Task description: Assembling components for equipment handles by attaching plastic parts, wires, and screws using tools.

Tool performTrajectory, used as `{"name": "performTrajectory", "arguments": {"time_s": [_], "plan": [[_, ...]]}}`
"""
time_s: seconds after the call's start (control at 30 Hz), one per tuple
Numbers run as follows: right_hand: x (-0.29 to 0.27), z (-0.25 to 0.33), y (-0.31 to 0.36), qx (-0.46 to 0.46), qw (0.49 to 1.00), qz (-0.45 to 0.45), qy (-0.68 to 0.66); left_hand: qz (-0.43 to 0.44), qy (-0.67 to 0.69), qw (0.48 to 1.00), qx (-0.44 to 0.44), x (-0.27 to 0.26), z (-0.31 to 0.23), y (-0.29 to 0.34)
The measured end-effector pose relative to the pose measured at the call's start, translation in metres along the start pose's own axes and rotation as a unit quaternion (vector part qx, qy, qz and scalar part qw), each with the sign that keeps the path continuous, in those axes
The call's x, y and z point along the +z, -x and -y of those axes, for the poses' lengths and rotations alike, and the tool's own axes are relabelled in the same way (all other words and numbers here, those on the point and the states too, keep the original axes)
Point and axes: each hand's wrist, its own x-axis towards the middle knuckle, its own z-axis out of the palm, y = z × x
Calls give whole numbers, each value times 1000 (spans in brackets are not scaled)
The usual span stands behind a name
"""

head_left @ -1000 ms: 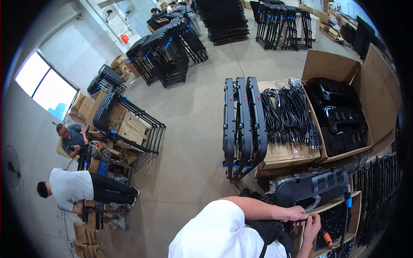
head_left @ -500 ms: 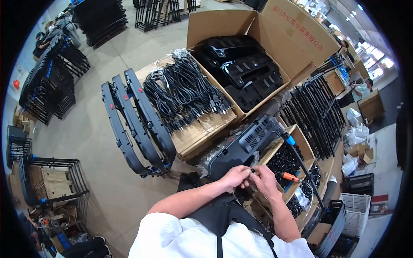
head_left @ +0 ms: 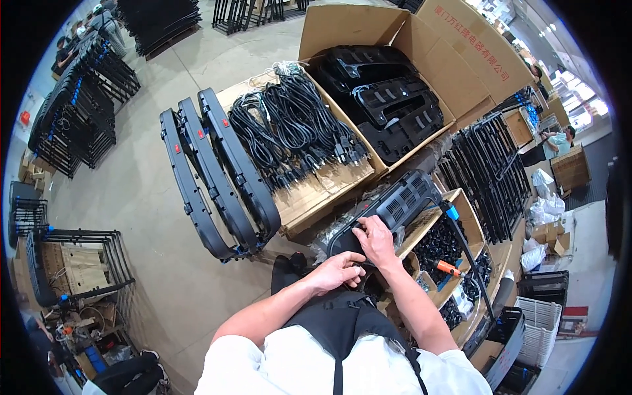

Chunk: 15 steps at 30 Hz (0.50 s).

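Lay with its long axis from seven o'clock up to one o'clock: a black vented housing [head_left: 395,207], propped on the edge of a parts tray [head_left: 461,204]. Pressed down flat on its near end, fingers spread, the right hand [head_left: 375,240]. Curled loosely at that same end, at seven o'clock from the right, the left hand [head_left: 339,271] (anything pinched inside impossible to tell). Both about equally near.

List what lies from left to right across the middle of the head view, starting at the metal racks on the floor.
Stacked black metal racks → three long black housings standing on edge → bundled black power cords on cardboard → open carton of black plastic shells → black wire frames.
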Motion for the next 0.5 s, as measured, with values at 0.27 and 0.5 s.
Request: {"name": "performTrajectory", "arguments": {"time_s": [0.27,0.5], "plan": [[7,8,-4,-48,996,-8,70,-14,-54,998,1,-7,-2,8],[-5,-3,0,-32,999,-1,29,-61,-57,996,-14,-5,2,11]]}}
